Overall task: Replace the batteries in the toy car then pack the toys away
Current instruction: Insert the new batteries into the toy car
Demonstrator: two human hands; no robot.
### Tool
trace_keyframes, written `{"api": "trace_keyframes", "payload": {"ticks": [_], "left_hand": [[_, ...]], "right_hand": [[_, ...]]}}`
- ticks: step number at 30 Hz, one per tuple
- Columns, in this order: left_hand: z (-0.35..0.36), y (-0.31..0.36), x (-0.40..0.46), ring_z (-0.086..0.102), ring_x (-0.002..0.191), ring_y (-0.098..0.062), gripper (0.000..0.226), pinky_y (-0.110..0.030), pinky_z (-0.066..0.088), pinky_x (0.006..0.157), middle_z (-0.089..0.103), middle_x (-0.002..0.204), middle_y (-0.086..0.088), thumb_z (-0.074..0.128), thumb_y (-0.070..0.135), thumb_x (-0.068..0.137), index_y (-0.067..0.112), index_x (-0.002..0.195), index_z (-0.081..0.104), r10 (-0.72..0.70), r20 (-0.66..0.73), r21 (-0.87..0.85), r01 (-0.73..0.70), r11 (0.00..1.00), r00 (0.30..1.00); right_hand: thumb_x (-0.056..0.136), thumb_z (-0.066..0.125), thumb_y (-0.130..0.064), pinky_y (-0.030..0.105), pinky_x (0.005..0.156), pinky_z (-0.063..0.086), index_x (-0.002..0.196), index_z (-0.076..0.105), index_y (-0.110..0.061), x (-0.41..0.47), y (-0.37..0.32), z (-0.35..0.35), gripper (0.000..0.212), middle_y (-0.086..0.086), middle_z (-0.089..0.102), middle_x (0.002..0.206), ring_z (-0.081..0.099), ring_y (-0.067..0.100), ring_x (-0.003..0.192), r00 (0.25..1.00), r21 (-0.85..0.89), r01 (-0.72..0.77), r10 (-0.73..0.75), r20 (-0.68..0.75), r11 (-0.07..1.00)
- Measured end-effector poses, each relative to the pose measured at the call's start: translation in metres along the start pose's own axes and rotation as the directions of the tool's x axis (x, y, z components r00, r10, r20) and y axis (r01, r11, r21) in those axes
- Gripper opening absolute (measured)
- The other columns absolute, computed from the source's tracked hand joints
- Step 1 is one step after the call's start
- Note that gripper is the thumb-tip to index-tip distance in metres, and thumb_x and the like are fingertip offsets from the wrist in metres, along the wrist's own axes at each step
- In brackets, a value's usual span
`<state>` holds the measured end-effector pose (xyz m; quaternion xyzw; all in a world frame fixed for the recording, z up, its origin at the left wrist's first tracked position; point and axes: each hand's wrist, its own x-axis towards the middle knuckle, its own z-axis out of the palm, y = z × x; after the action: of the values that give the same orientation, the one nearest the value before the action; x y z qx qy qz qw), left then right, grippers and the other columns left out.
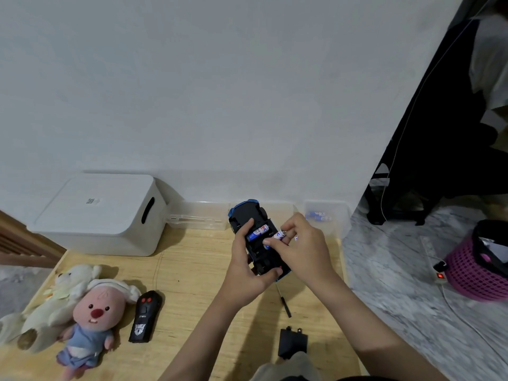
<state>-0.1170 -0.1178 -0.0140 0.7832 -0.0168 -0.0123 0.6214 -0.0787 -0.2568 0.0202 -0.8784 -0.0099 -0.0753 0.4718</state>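
The blue toy car [248,213] is held upside down above the mat, its black underside and open battery bay facing me. My left hand [247,266] grips the car from the left, thumb resting beside a blue-and-white battery [257,232] seated in the bay. My right hand [298,243] pinches another white battery [278,234] at the bay's right side, with more white showing between its fingers. The black battery cover [292,343] lies on the mat near me, and a thin black screwdriver [284,305] lies just beyond it.
A white lidded storage box [101,215] stands at the back left. A clear tray [325,215] by the wall holds spare batteries [319,215]. A pink plush [90,323], a cream plush [59,295] and a black remote [145,316] lie left. A purple basket [478,268] sits right.
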Motion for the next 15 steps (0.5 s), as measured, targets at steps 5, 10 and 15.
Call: {"api": "trace_keyframes", "payload": {"ticks": [5, 10, 15], "left_hand": [[0.0019, -0.0001, -0.0007, 0.053, 0.123, -0.019, 0.101, -0.037, 0.054, 0.092, 0.037, 0.143, 0.002, 0.075, 0.001, 0.068, 0.043, 0.142, 0.021, 0.018, -0.002, -0.013, -0.018, 1.0, 1.0], [0.0035, 0.0017, 0.0, 0.049, 0.127, -0.016, 0.104, -0.044, 0.052, 0.094, 0.035, 0.144, -0.002, 0.078, 0.003, 0.066, 0.039, 0.144, 0.018, 0.035, -0.036, -0.009, -0.035, 0.999, 0.999], [0.0004, 0.0004, 0.0012, 0.045, 0.131, -0.019, 0.104, -0.048, 0.049, 0.098, 0.036, 0.143, -0.002, 0.08, 0.011, 0.063, 0.041, 0.143, 0.02, 0.028, -0.034, 0.027, -0.027, 0.999, 0.999]], "right_hand": [[0.058, 0.087, -0.03, 0.027, 0.055, 0.043, 0.068, 0.057, -0.014, -0.0026, 0.002, 0.0043, 0.036, -0.005, 0.054, 0.063, 0.053, 0.012, 0.063, 0.996, 0.018, 0.07, -0.069, -0.051, 0.997], [0.057, 0.087, -0.032, 0.034, 0.054, 0.046, 0.064, 0.061, -0.014, -0.0055, -0.002, 0.0089, 0.033, -0.007, 0.053, 0.061, 0.053, 0.012, 0.061, 0.995, 0.029, 0.102, -0.102, -0.013, 0.994], [0.057, 0.088, -0.034, 0.035, 0.054, 0.047, 0.064, 0.063, -0.011, -0.0012, -0.0041, 0.0068, 0.034, -0.006, 0.052, 0.061, 0.054, 0.016, 0.06, 0.989, -0.04, 0.142, -0.14, 0.041, 0.989]]}}
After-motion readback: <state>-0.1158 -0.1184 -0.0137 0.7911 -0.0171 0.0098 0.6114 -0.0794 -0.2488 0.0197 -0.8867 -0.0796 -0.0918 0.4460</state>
